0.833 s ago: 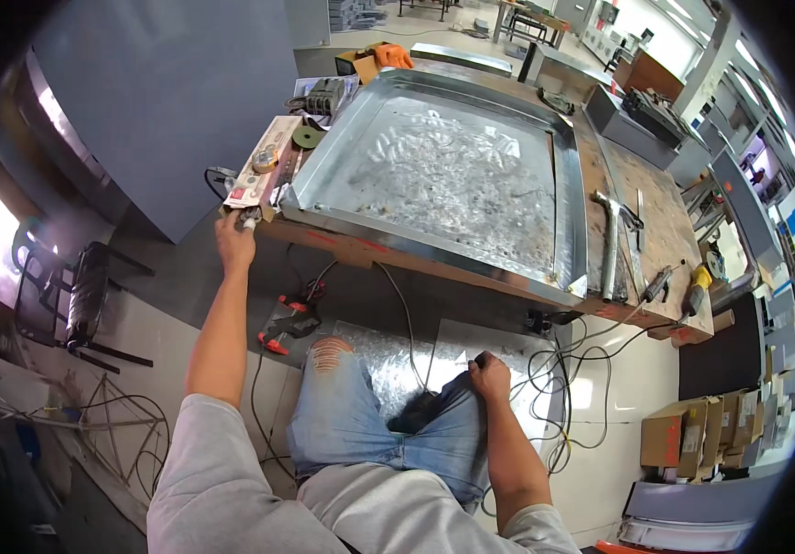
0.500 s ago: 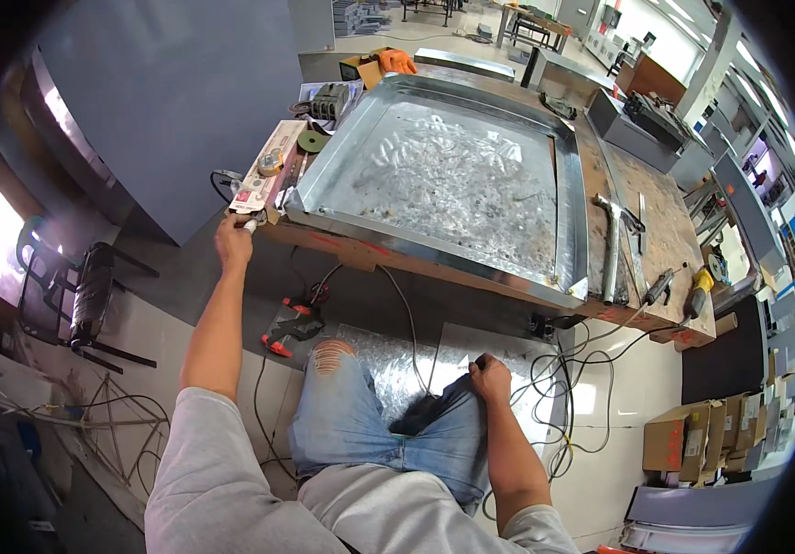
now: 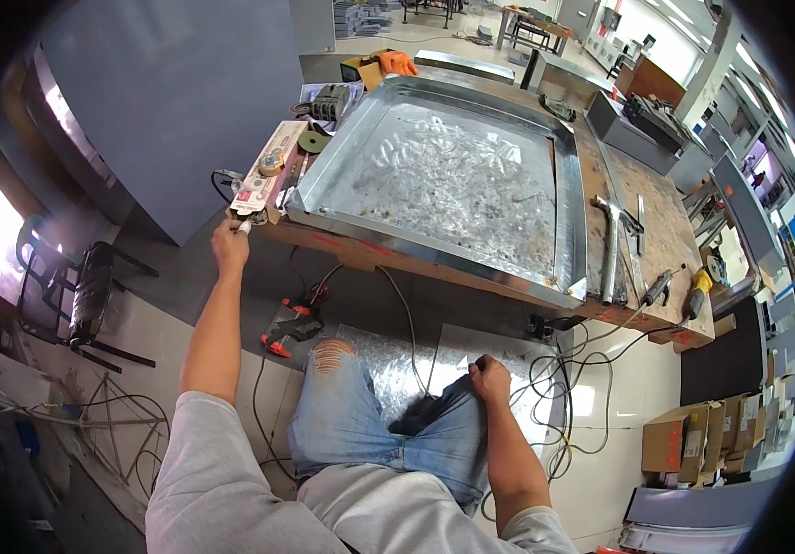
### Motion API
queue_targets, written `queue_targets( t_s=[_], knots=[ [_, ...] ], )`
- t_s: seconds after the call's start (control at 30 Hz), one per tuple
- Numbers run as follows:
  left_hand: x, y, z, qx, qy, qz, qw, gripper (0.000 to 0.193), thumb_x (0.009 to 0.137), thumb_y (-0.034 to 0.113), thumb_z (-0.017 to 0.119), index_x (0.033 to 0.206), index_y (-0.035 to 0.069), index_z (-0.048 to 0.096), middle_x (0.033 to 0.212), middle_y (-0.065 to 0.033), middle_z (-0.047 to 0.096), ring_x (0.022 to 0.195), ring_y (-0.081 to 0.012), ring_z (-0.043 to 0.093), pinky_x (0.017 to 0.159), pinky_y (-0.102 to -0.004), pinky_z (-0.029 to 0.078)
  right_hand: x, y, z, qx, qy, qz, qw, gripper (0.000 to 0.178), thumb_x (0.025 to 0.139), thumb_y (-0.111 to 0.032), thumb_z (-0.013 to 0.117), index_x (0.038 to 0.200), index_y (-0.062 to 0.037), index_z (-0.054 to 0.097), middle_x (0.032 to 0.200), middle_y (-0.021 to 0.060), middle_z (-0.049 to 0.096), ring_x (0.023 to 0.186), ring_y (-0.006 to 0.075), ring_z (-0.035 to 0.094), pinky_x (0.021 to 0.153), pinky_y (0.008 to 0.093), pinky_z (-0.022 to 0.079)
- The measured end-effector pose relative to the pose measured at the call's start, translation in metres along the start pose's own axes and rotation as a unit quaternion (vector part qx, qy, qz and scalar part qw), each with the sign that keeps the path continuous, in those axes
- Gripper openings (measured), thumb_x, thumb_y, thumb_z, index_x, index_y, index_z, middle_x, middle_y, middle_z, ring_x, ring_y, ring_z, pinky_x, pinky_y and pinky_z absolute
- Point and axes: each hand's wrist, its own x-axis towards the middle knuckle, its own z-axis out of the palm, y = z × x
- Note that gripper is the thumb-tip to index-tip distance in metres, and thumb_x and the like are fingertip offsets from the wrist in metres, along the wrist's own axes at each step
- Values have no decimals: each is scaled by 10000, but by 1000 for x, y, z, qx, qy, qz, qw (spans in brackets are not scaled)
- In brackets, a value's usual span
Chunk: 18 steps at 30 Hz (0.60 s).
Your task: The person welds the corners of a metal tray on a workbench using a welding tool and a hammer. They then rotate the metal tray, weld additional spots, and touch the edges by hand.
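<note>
At the bench's near left corner, my left hand (image 3: pixel 229 245) is closed around a small whitish piece (image 3: pixel 245 225); its kind is too small to make out. Just beyond it lies a long white-and-red box (image 3: pixel 273 162) with a roll or tape measure (image 3: pixel 271 163) on top. A green disc (image 3: pixel 312 141) is beside the box. My right hand (image 3: pixel 490 379) rests curled on my right thigh; anything inside it is hidden. In front of me a large shallow sheet-metal tray (image 3: pixel 434 236) with raised edges lies across the bench.
On the bench's right side are a hammer (image 3: pixel 611 249), a metal ruler (image 3: pixel 640 222) and a yellow-and-black power tool (image 3: pixel 700 294). Cables (image 3: pixel 582 388) loop down to the floor. A red-and-black tool (image 3: pixel 291 328) lies under the bench. Cardboard boxes (image 3: pixel 693 439) stand at right.
My left hand has shifted very slightly left at the bench corner, still closed on the whitish piece. My right hand has not moved.
</note>
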Motion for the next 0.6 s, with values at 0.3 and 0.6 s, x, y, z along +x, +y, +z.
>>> queue_targets(
  t_s=[0.3, 0.6],
  knots=[
    [-51, -10, -20, -26, 70, 29, 997, 71, 889, 33, 653, 955, 40, 679, 866, -125, 712, 821, -282, 713, 757, -375, 546, 1, 7, 5, 0, 3, -3, 1000, 321, 850, -345, 688, 972, -49, 715, 951, 190, 744, 933, 386, 709, 835, 470, 550],
    [-111, -49, -71, -349, 244, 4, 905, 131, 1026, 71, 474, 1141, 10, 475, 1141, -167, 676, 1035, -278, 689, 936, -391, 549, 3, 4, 6, -5, 5, -31, 1000, 313, 844, -340, 692, 955, -48, 707, 920, 190, 736, 906, 393, 703, 812, 476, 544]
  ],
)
